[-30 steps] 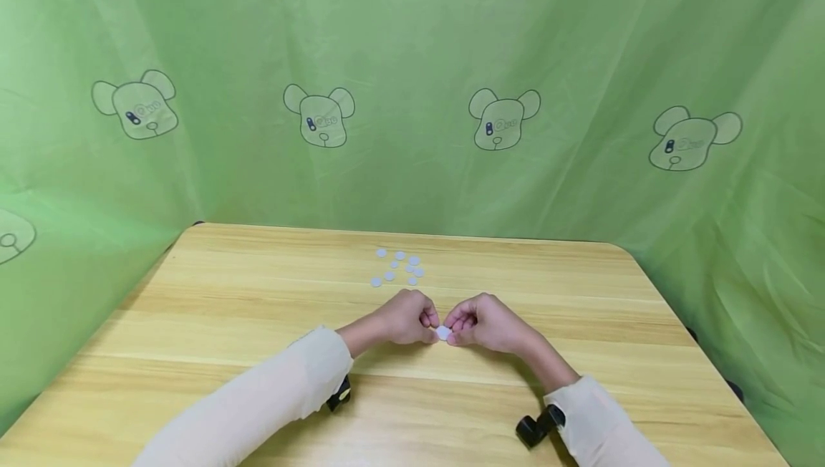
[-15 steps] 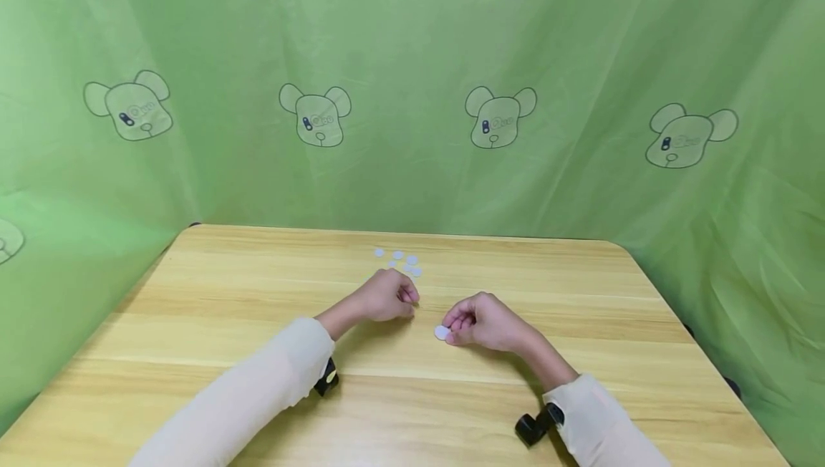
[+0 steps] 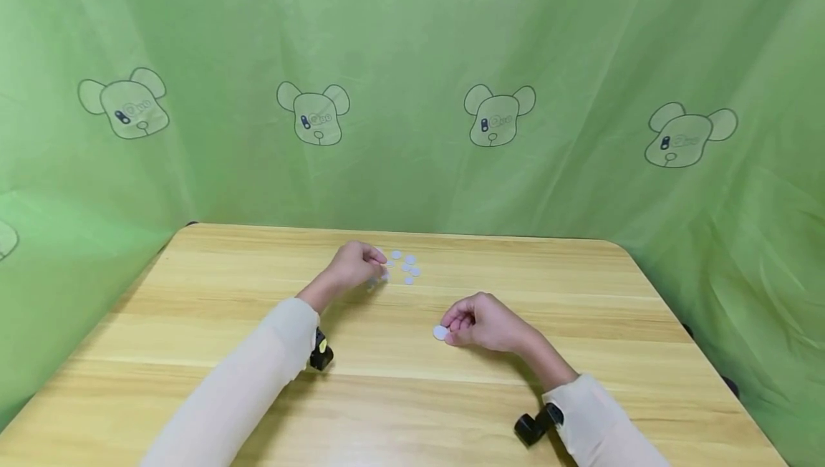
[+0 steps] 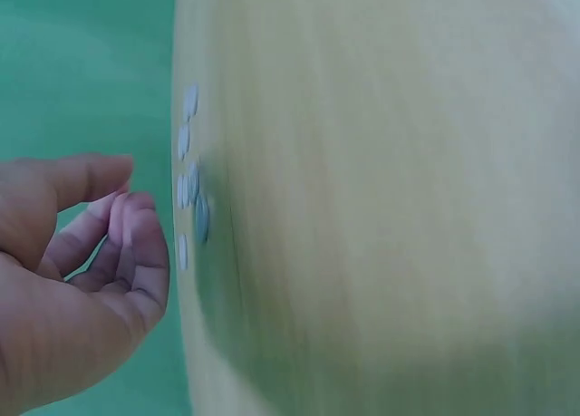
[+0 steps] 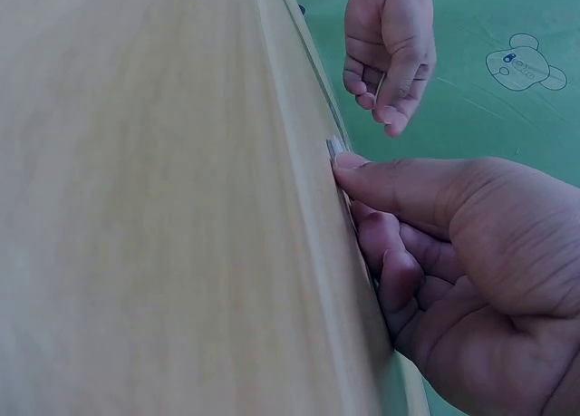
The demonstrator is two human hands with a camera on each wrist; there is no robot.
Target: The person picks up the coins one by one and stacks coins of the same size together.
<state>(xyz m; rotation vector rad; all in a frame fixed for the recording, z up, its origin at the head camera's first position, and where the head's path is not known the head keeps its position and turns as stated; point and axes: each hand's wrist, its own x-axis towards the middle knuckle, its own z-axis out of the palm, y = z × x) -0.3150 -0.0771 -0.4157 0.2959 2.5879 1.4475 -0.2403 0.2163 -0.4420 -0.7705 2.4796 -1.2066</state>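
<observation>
In the head view, my right hand (image 3: 483,324) pinches a flat white disc (image 3: 441,332) near the middle of the table. The right wrist view shows the edge of that disc (image 5: 334,149) at the thumb tip; whether it is one disc or several stacked cannot be told. My left hand (image 3: 354,266) hovers at the left side of a loose group of small white discs (image 3: 410,259), partly covering some of them. Its fingers are loosely bent. In the left wrist view, nothing shows between the left hand's (image 4: 100,253) thumb and fingers, and several discs (image 4: 201,218) lie beyond them.
The discs lie on a wood-grain table (image 3: 258,395) toward its far edge. A green cloth (image 3: 412,23) printed with bear heads hangs behind and at both sides. Black devices (image 3: 531,430) are strapped at both wrists.
My left hand has let go of the white disc that both hands held and moved left and away, to the disc group. The right hand stays in place, still pinching its disc.
</observation>
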